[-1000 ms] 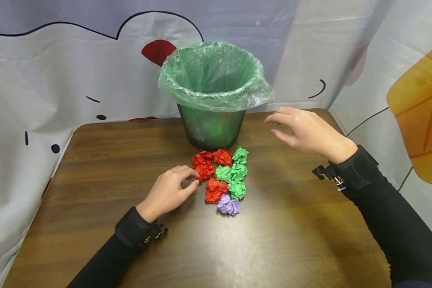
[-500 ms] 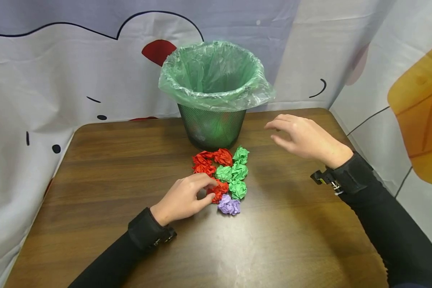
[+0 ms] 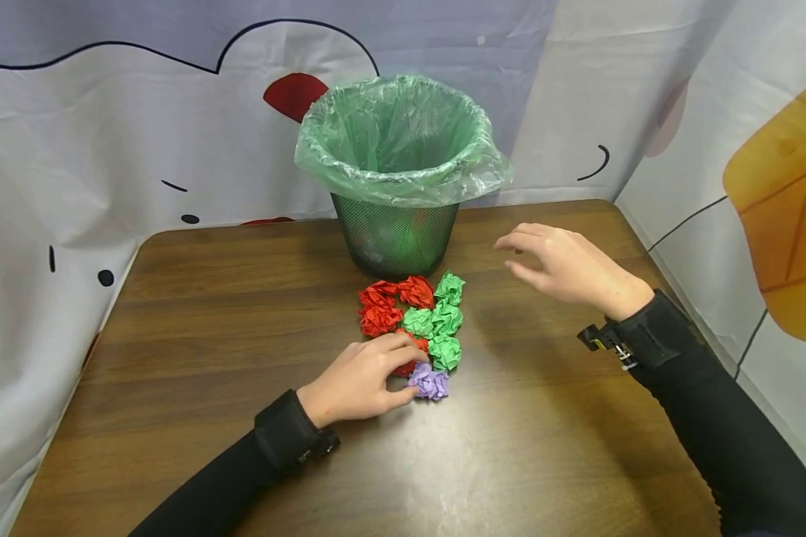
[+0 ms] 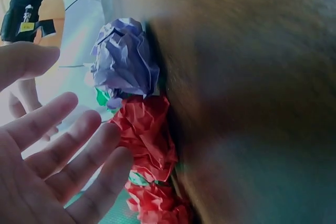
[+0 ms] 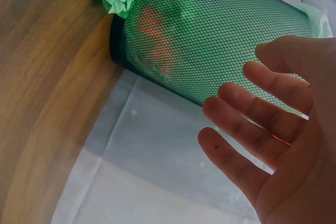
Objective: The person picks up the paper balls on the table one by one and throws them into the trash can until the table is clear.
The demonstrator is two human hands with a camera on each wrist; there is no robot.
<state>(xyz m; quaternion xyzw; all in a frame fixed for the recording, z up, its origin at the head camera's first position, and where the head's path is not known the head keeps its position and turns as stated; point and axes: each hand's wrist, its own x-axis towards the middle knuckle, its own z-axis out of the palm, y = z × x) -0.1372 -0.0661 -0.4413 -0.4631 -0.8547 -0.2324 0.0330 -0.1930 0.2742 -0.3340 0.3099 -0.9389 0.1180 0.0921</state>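
Observation:
A purple crumpled paper ball (image 3: 430,382) lies at the near end of a cluster of paper balls. My left hand (image 3: 369,377) is just left of it, thumb and fingers spread, above a partly hidden red paper ball (image 4: 144,135). In the left wrist view a gap shows between the thumb and the fingers, and nothing is held. Farther up the cluster lie more red paper balls (image 3: 379,321) and several green paper balls (image 3: 447,319). My right hand (image 3: 554,265) hovers right of the cluster with loosely bent fingers, holding nothing.
A mesh wastebasket (image 3: 396,235) stands at the table's back, right behind the cluster. A green plastic liner (image 3: 403,179) folds over its rim, and coloured shapes show through the mesh (image 5: 157,45). Printed curtains (image 3: 195,149) surround the wooden table (image 3: 208,298).
My left hand has moved right and nearer, from the upper red balls past the lower red one to beside the purple ball. The right hand has sunk slightly. The paper balls appear unmoved.

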